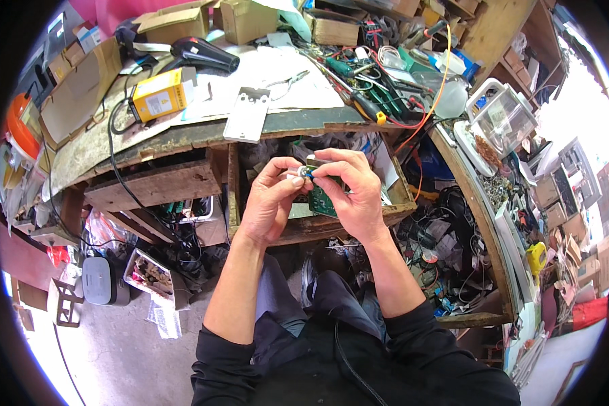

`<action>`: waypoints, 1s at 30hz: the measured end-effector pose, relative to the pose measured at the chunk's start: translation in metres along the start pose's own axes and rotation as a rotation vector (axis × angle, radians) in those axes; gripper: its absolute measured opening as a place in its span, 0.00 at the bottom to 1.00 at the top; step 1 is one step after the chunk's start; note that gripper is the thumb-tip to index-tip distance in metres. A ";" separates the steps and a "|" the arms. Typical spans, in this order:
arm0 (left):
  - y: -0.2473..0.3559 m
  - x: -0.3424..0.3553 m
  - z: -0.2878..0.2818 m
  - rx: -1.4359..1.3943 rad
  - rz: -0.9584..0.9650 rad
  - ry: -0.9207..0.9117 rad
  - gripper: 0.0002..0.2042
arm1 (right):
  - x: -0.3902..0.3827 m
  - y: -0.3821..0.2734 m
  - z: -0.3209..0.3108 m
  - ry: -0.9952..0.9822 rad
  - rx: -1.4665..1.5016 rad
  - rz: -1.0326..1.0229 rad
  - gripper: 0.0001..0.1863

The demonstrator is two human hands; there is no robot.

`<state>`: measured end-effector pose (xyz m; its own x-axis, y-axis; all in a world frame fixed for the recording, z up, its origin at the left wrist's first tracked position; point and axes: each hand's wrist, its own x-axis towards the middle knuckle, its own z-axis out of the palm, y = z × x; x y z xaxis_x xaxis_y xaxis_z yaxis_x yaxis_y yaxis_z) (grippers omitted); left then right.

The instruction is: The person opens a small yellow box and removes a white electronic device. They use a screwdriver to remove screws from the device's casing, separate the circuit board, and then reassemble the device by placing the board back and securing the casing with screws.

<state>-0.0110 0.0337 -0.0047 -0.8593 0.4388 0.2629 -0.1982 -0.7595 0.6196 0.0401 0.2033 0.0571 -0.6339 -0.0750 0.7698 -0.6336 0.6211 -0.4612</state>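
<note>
Both my hands meet over the open wooden drawer point(235, 196). With finger and thumb, my left hand point(269, 203) pinches a small round silvery part point(303, 172) with a bit of blue beside it. My right hand point(356, 196) is closed around a green circuit board point(323, 204), its fingertips touching the same small part from the right. The board hangs below the fingers, partly covered by the right thumb and palm. Whether the small part is fixed to the board is hidden. A white flat cover plate point(247, 115) lies at the bench edge beyond the hands.
On the bench are a black hair dryer point(204, 55), a yellow box point(161, 95), pliers point(289, 81) and tangled cables with screwdrivers. A clear plastic container point(504, 118) stands to the right. An orange cable point(434, 108) runs down past the drawer. Below left sits a dark rounded case point(104, 281).
</note>
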 end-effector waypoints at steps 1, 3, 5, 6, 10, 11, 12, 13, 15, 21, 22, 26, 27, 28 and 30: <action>0.000 0.000 0.000 -0.001 -0.001 0.001 0.12 | 0.000 0.000 0.000 0.003 0.004 0.003 0.09; 0.000 0.000 0.000 0.002 -0.006 0.003 0.12 | 0.000 0.001 0.001 0.007 0.021 0.032 0.09; 0.000 0.000 -0.001 0.008 -0.011 0.008 0.12 | -0.001 0.002 0.003 0.013 0.052 0.062 0.09; -0.001 0.001 -0.001 0.007 -0.015 0.012 0.12 | -0.001 0.002 0.004 0.017 0.074 0.076 0.09; -0.001 0.002 -0.003 0.003 -0.026 0.027 0.12 | 0.000 0.009 0.005 0.014 0.112 0.079 0.09; -0.001 0.002 -0.003 0.002 -0.027 0.031 0.12 | -0.001 0.010 0.006 0.011 0.160 0.128 0.08; -0.001 0.002 -0.002 0.005 -0.028 0.036 0.12 | -0.002 0.010 0.006 0.008 0.206 0.177 0.08; 0.000 0.002 -0.001 0.008 -0.029 0.042 0.12 | -0.002 0.010 0.007 0.005 0.254 0.225 0.08; 0.000 0.003 0.000 0.018 -0.033 0.052 0.11 | 0.000 0.010 0.005 -0.006 0.229 0.250 0.07; -0.001 0.005 0.005 0.066 -0.042 0.071 0.12 | 0.001 0.025 0.011 0.047 0.244 0.220 0.07; -0.002 0.006 0.005 0.074 -0.043 0.067 0.13 | 0.001 0.027 0.013 0.050 0.265 0.237 0.07; -0.002 0.006 0.005 0.127 -0.044 0.081 0.19 | 0.004 0.040 0.011 0.083 0.268 0.329 0.08; -0.002 0.005 0.007 0.141 -0.040 0.083 0.21 | 0.007 0.039 0.009 0.107 0.275 0.359 0.07; -0.002 0.004 0.008 0.154 -0.037 0.085 0.23 | 0.012 0.039 0.008 0.113 0.292 0.412 0.07; -0.004 0.006 0.008 0.185 0.041 0.135 0.22 | 0.026 0.041 0.007 0.124 0.328 0.518 0.07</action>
<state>-0.0120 0.0434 0.0002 -0.9224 0.3319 0.1974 -0.0827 -0.6691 0.7386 -0.0051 0.2209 0.0548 -0.8518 0.2751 0.4459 -0.3731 0.2789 -0.8849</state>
